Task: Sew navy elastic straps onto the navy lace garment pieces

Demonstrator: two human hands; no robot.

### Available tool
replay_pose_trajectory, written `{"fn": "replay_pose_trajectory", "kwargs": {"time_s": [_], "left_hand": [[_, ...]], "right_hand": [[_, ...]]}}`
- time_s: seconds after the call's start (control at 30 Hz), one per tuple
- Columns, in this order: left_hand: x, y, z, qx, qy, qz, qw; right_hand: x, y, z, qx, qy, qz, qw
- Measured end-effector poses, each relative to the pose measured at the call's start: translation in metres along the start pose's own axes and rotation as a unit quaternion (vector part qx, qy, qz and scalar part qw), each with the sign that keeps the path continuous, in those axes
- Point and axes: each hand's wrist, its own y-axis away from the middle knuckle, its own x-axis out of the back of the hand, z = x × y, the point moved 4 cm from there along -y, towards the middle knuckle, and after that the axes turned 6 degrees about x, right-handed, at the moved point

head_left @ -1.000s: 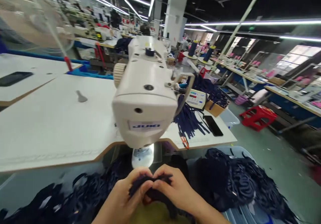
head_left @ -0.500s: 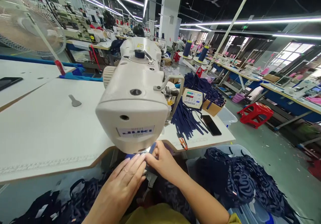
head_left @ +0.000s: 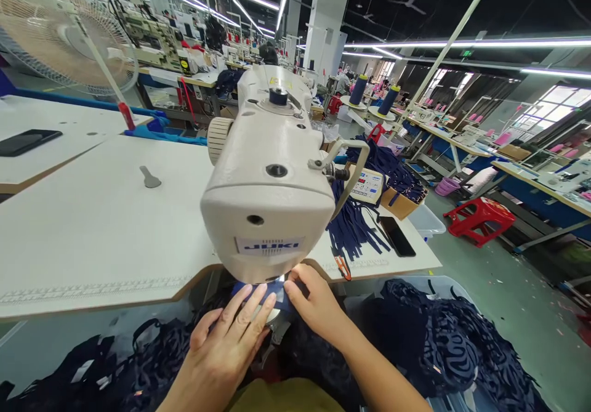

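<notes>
Under the head of a white sewing machine (head_left: 270, 209) lies a piece of navy blue fabric (head_left: 280, 296), its pale lit patch near the needle area. My left hand (head_left: 233, 329) rests on the fabric's left side with fingers stretched out and slightly spread. At the right edge, my right hand (head_left: 318, 304) pinches the fabric between thumb and fingers. The machine head hides the needle and part of the fabric. Orange-handled snips (head_left: 341, 265) lie on the table to the right of my right hand.
Navy strips (head_left: 353, 230) lie beside a phone (head_left: 398, 236) and a control panel (head_left: 367, 185). Plastic bins with dark patterned garments (head_left: 452, 344) stand below the table edge. A grey metal piece (head_left: 150, 178) lies on the left tabletop. A red stool (head_left: 480, 220) stands right.
My left hand's fingers have spread apart, where they were held closer together. More of the blue fabric shows between my hands. The whole view has shifted slightly.
</notes>
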Motion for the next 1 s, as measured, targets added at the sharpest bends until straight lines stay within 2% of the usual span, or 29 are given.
{"fn": "replay_pose_trajectory", "kwargs": {"time_s": [0.07, 0.17, 0.4, 0.73, 1.0], "left_hand": [[0.001, 0.001, 0.002, 0.006, -0.021, 0.014, 1.0], [0.005, -0.001, 0.005, -0.005, -0.034, 0.004, 0.999], [0.007, -0.003, 0.004, -0.042, -0.06, -0.004, 0.997], [0.009, -0.001, 0.013, 0.025, -0.037, 0.003, 0.999], [0.012, -0.005, 0.008, -0.078, -0.121, -0.001, 0.99]], "right_hand": [[-0.002, -0.006, -0.004, 0.027, 0.025, -0.008, 0.999], [-0.004, -0.01, -0.006, 0.048, 0.041, -0.008, 0.998], [-0.006, -0.013, -0.007, 0.037, 0.063, -0.018, 0.997], [-0.008, -0.016, -0.005, 0.027, 0.045, -0.023, 0.998], [-0.01, -0.016, -0.002, 0.02, 0.038, -0.021, 0.999]]}}
